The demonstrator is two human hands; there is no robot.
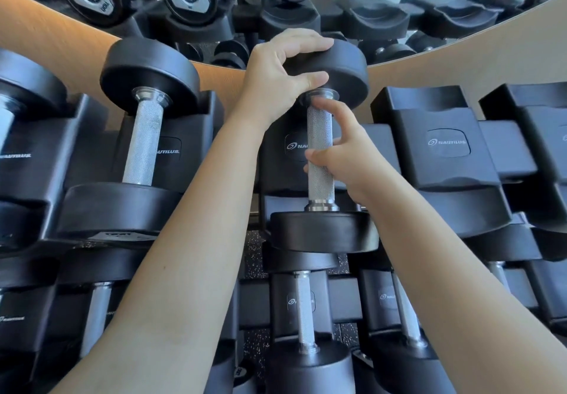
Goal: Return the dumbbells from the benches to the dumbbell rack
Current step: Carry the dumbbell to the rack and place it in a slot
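A black dumbbell (pixel 320 178) with a knurled steel handle lies in a top-tier saddle of the black Nautilus rack (pixel 448 145), at the centre of the view. My left hand (pixel 276 77) grips its far head, fingers over the top and thumb on the near face. My right hand (pixel 337 145) is curled around the handle from the right, thumb across the front. The near head (pixel 322 231) rests at the saddle's front edge.
Another dumbbell (pixel 144 136) sits in the saddle to the left. Two bare saddles (pixel 521 123) lie to the right. Lower-tier dumbbells (pixel 303 317) show beneath. A mirror (pixel 383 16) behind the rack reflects more dumbbells.
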